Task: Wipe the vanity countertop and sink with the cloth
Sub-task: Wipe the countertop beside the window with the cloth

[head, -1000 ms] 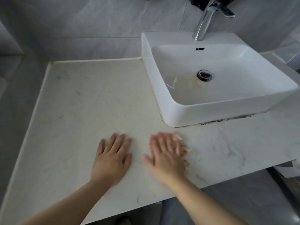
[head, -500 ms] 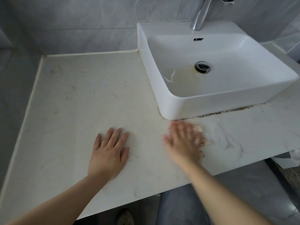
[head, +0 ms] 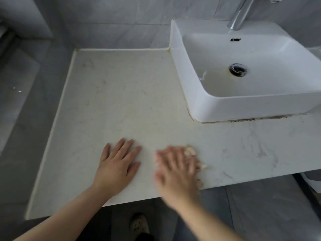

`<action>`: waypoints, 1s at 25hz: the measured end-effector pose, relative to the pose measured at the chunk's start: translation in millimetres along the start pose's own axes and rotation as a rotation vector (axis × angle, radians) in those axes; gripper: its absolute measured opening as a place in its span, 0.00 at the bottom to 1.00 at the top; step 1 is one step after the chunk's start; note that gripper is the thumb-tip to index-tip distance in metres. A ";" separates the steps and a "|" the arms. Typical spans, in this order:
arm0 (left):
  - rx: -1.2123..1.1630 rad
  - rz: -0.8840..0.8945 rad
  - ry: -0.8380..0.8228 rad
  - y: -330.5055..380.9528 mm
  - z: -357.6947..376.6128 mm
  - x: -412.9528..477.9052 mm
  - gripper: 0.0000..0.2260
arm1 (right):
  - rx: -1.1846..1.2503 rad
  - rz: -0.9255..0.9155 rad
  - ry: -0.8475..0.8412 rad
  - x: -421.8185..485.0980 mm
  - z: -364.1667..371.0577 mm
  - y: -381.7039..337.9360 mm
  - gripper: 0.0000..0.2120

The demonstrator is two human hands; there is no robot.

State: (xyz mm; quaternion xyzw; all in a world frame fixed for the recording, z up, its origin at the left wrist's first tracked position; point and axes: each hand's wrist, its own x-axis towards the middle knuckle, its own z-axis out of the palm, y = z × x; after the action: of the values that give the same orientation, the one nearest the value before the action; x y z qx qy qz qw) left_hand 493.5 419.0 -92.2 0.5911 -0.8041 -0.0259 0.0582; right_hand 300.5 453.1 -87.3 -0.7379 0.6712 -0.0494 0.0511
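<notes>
A pale marble vanity countertop (head: 121, 94) fills the middle of the head view. A white rectangular vessel sink (head: 234, 106) stands on it at the right, with yellowish staining around its dark drain (head: 238, 69). My left hand (head: 118, 164) lies flat on the counter near the front edge, fingers spread, holding nothing. My right hand (head: 177, 167), blurred by motion, presses flat on a small pale cloth (head: 190, 151) just right of it. Only bits of the cloth peek out past the fingertips.
A chrome faucet (head: 241, 13) rises behind the sink. Grey tiled walls (head: 112, 21) close in the counter at the back and left. Dark grime lines the sink's base (head: 251, 119). Below the counter's front edge I see grey floor and a shoe (head: 139, 225).
My right hand slid right along the front of the counter, then back left toward my left hand. My left hand stayed planted. The view shifted left.
</notes>
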 end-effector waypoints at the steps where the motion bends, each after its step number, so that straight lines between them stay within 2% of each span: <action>1: -0.007 -0.021 -0.005 -7.2 -1.4 -10.5 0.23 | 0.007 -0.181 -0.001 -10.3 5.2 -30.0 0.26; 2: -0.012 -0.034 -0.010 -14.2 -2.7 -20.0 0.23 | 0.025 -0.297 -0.072 -13.2 2.4 -48.1 0.26; 3: -0.016 -0.049 -0.016 -20.4 -5.0 -28.1 0.24 | 0.000 -0.393 -0.070 -4.7 1.2 -50.5 0.25; 5: -0.022 -0.095 -0.015 -31.3 -10.8 -40.3 0.26 | -0.090 -0.374 0.021 31.1 3.8 -19.8 0.22; 8: -0.022 -0.189 -0.012 -40.0 -14.6 -56.7 0.28 | -0.028 0.091 -0.028 86.0 -10.2 43.4 0.22; 9: -0.008 -0.224 -0.013 -43.3 -14.7 -62.3 0.28 | 0.017 0.205 -0.037 91.2 -11.8 43.3 0.23; 10: 0.006 -0.260 -0.014 -47.3 -14.4 -68.7 0.28 | 0.017 0.221 -0.022 85.8 -10.2 29.6 0.23; 11: 0.010 -0.292 -0.016 -50.7 -14.7 -73.5 0.28 | -0.002 0.096 0.007 71.8 -4.9 9.9 0.24; 13: 0.019 -0.342 -0.017 -56.3 -15.9 -81.3 0.29 | 0.001 -0.341 -0.029 30.4 4.4 -26.0 0.25; 14: 0.023 -0.363 -0.017 -59.0 -16.6 -84.1 0.29 | -0.026 -0.499 -0.076 20.9 4.8 -29.0 0.25; 15: 0.021 -0.384 -0.016 -61.7 -17.1 -87.4 0.30 | -0.070 -0.578 -0.085 31.5 3.6 -23.3 0.25; 16: 0.019 -0.407 -0.006 -63.2 -17.4 -90.3 0.31 | -0.092 -0.524 -0.073 54.1 1.8 -10.7 0.26; 17: 0.017 -0.435 0.007 -62.9 -17.3 -93.9 0.31 | -0.080 -0.354 -0.066 79.2 -1.4 1.8 0.26; 19: 0.013 -0.492 0.049 -59.2 -18.2 -101.8 0.31 | 0.018 0.124 -0.069 120.3 -11.1 14.4 0.24; 20: 0.009 -0.516 0.073 -57.1 -18.0 -106.0 0.31 | 0.061 0.243 -0.094 128.1 -11.5 3.7 0.24; 21: 0.005 -0.530 0.097 -55.2 -16.9 -109.7 0.30 | 0.056 0.223 -0.097 124.1 -7.7 -15.4 0.25; 22: -0.003 -0.541 0.124 -54.1 -15.7 -113.0 0.29 | 0.007 0.076 -0.076 108.1 0.3 -38.8 0.26; 25: -0.050 -0.595 0.218 -59.7 -14.6 -117.5 0.24 | 0.046 -0.583 -0.138 21.6 11.7 -101.8 0.28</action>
State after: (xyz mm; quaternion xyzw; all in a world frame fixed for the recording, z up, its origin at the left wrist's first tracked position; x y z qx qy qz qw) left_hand 586.5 513.5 -91.7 0.7981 -0.5839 0.0018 0.1483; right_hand 404.5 441.3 -84.4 -0.8998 0.4246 -0.0269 0.0970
